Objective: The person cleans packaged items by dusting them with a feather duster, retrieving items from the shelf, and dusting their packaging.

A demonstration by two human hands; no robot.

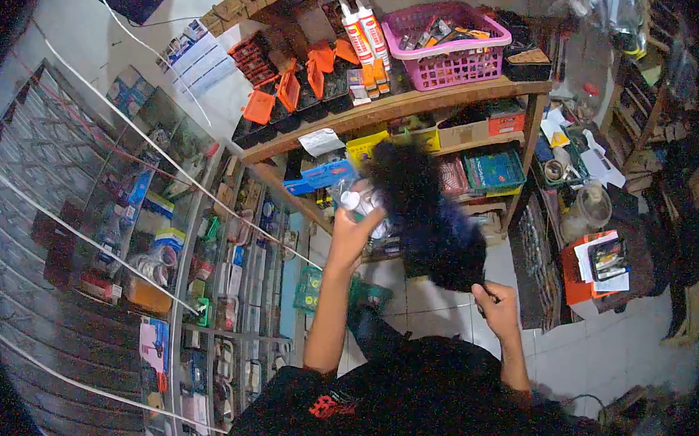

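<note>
My left hand (352, 238) is wrapped around a clear plastic container (357, 197) with white round pieces showing in it; its exact kind is unclear. My right hand (496, 305) closes on the thin end of a dark, fluffy duster (431, 216), which is smeared by motion. The duster reaches up and to the left, its black tip just right of the container. Whether the two touch, I cannot tell. Part of the shelf behind is hidden by the duster.
A wooden shelf (422, 102) holds a pink basket (458, 59), white-and-orange sealant tubes (366, 37) and orange-lidded bins (290, 88). Glass display cases (223, 290) stand on the left. An orange folder (585, 271) with papers lies at the right. White cords (152, 147) cross the left side.
</note>
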